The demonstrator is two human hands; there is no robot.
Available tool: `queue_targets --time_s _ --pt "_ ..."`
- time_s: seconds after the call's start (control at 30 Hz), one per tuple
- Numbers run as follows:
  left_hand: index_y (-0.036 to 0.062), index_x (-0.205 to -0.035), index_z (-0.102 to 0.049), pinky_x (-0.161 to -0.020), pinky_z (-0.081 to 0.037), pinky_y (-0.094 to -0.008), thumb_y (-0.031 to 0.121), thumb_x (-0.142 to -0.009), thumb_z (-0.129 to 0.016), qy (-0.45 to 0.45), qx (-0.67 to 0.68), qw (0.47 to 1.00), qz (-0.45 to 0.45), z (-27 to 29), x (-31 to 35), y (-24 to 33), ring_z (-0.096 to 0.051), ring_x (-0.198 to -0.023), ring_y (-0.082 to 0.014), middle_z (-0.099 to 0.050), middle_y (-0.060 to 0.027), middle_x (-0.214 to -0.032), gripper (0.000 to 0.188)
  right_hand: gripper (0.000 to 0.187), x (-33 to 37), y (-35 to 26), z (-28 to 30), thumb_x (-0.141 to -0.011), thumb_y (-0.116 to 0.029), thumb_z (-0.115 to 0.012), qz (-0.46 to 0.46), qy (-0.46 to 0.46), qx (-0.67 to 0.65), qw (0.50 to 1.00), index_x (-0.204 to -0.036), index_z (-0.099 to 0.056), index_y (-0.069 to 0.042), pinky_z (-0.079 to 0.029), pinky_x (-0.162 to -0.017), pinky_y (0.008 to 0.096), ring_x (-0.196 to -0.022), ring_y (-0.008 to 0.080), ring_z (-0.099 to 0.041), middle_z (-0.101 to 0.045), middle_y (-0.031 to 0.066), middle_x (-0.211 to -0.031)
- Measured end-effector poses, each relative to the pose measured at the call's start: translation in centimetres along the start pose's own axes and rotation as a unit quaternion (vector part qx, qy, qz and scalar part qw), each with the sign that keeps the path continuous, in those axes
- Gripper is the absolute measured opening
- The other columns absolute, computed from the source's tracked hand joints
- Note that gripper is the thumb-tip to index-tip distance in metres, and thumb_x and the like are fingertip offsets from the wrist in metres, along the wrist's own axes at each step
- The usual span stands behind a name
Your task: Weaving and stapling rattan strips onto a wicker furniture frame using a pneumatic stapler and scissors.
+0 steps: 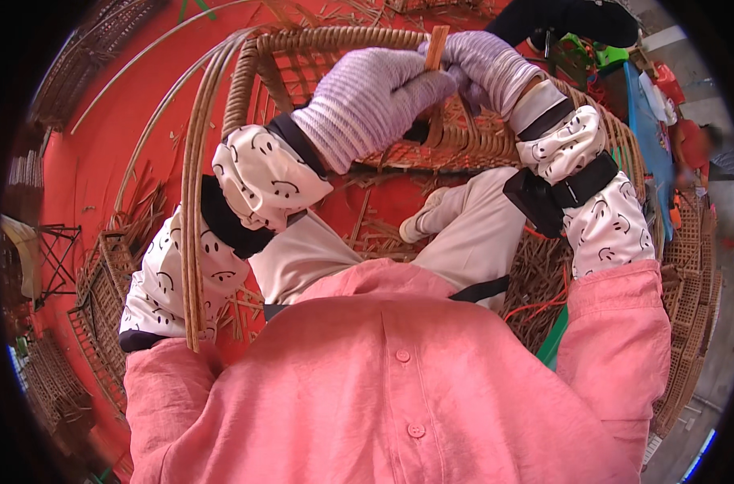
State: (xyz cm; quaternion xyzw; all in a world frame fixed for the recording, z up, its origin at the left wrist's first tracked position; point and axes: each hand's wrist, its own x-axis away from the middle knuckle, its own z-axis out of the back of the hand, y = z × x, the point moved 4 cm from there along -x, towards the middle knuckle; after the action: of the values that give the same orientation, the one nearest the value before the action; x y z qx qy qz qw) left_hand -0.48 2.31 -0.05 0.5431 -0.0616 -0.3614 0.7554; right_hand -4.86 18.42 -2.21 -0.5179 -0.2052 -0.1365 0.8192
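Note:
My left hand (363,105), in a striped lilac knitted glove, is closed with its fingertips pinched on a flat brown cane strip (437,50), which stands up above them. My right hand (488,68), gloved alike, is curled just right of the strip, its fingers meeting those of the left. What lies inside the right fingers is hidden. Both hands are over a woven rattan frame (334,38) with a thick wrapped rim and open lattice inside. Several long thin canes (196,202) bend from its upper left corner down across my left forearm.
Cane scraps litter the red floor (141,89). Stacked woven rattan pieces stand at the left (109,282) and right (685,298). A bundle of cane (536,278) lies by my right leg. At the upper right are a blue panel (647,137) and another person's dark-clothed leg (580,22).

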Motion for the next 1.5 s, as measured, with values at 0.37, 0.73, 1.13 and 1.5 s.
queue_targets --time_s 0.37,0.73,1.13,1.5 --pt "0.0013 -0.094 -0.065 -0.053 -0.047 -0.0186 0.021 -0.089 -0.057 0.052 0.024 0.998 0.001 0.1 -0.6 0.4 -0.058 -0.059 -0.0058 -0.062 -0.0012 -0.070 0.022 0.017 4.1 0.8 0.2 -0.085 -0.022 -0.057 0.149 -0.009 -0.175 0.973 -0.077 -0.060 -0.007 -0.037 -0.032 0.0222 -0.035 0.0081 -0.044 -0.050 -0.0011 -0.049" --pt "-0.0004 -0.089 -0.063 -0.048 -0.045 -0.0200 0.023 -0.089 -0.057 0.127 0.190 0.972 0.045 0.4 -0.3 0.4 -0.054 -0.053 -0.0063 -0.060 -0.0021 -0.067 0.025 0.025 6.9 0.2 -0.4 -0.079 -0.030 -0.066 0.073 -0.018 -0.031 0.997 -0.076 -0.063 -0.006 -0.035 -0.029 0.0248 -0.032 0.0122 -0.047 -0.055 0.0051 -0.049" --pt "0.0002 -0.078 -0.062 -0.046 -0.042 -0.0207 0.022 -0.090 -0.054 0.133 0.300 0.945 -0.002 0.4 -0.8 1.1 -0.055 -0.052 -0.0076 -0.061 -0.0039 -0.065 0.026 0.029 7.3 0.4 -1.5 -0.078 -0.030 -0.067 0.113 -0.022 0.025 0.993 -0.065 -0.063 -0.004 -0.041 -0.042 0.0248 -0.044 0.0091 -0.051 -0.057 0.0040 -0.053" --pt "0.0027 -0.081 -0.061 -0.044 -0.047 -0.0238 0.030 -0.090 -0.053 0.143 0.380 0.911 0.078 0.8 -1.9 -0.1 -0.061 -0.057 -0.0132 -0.062 -0.0064 -0.068 0.030 0.025 6.7 0.7 -1.6 -0.080 -0.026 -0.062 0.043 -0.041 -0.027 0.998 -0.066 -0.062 -0.005 -0.037 -0.035 0.0289 -0.037 0.0129 -0.048 -0.052 0.0041 -0.047"
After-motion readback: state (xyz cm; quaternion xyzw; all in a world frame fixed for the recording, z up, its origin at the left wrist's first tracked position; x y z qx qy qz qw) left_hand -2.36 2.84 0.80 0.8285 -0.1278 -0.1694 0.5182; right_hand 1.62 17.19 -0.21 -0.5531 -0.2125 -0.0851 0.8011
